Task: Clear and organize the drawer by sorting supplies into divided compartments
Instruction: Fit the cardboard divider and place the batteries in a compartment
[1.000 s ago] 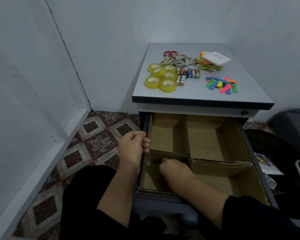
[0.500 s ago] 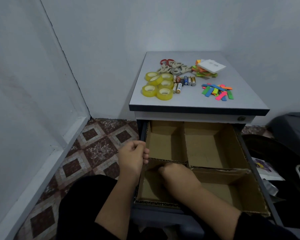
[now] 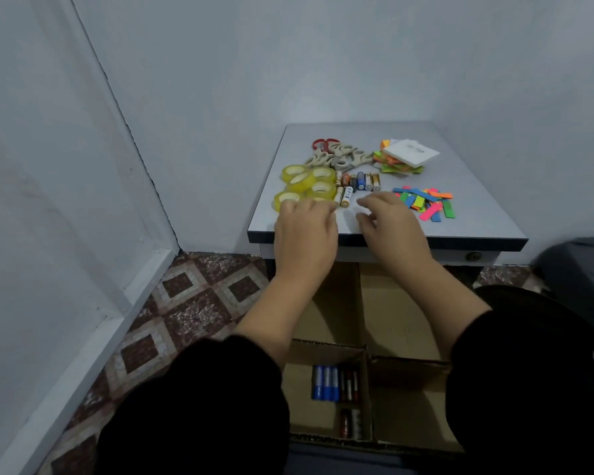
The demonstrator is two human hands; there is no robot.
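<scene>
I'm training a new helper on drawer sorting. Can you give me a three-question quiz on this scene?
1. True or false: every battery is already in the drawer.
2. Which compartment holds batteries? A near left, B near right, C far right.
3. Fill in: the left hand is over the yellow ____.

Key: 1 false, some batteries remain on the tabletop ahead of the right hand; 2 A; 3 tape rolls.

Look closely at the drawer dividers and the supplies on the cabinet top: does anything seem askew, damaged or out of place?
Nothing is spilled or damaged. The batteries on the cabinet top lie unsorted while others already sit in the drawer's near-left compartment. The coloured strips lie in a loose jumble.
</scene>
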